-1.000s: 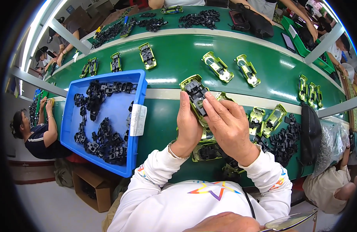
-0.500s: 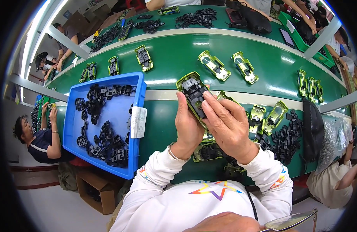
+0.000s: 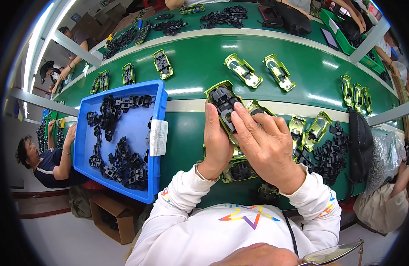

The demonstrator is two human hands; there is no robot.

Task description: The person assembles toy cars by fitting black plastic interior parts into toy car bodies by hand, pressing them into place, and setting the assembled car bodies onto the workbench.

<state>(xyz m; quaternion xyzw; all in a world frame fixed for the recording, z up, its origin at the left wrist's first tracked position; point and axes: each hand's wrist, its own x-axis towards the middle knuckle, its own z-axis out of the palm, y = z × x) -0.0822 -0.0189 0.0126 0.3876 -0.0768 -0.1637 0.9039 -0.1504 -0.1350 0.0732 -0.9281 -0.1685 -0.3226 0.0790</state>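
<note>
Between my two hands is a yellow-green toy car body (image 3: 210,93), tilted, with a black interior part (image 3: 223,103) seated inside it. My left hand (image 3: 217,144) is closed round its lower left side, thumb up along the edge. My right hand (image 3: 270,148) presses its fingertips on the black part near the right edge; its thumb is hidden. Beyond my right fingers lies another green car body (image 3: 260,108), partly covered. Below my hands, a car body with a black part (image 3: 239,170) rests on the bench. Two bare car bodies, one here (image 3: 317,131), lie right of my right hand.
A blue bin (image 3: 158,177) of black parts stands at left. Loose black parts (image 3: 331,153) are heaped at right beside a black bag (image 3: 360,146). Across the green belt (image 3: 195,66) sit several car bodies, including a bare one (image 3: 243,71). Other people work around the bench.
The held car body has shifted slightly up and right in view, with both hands still on it. My right fingertips stay pressed on the black part.
</note>
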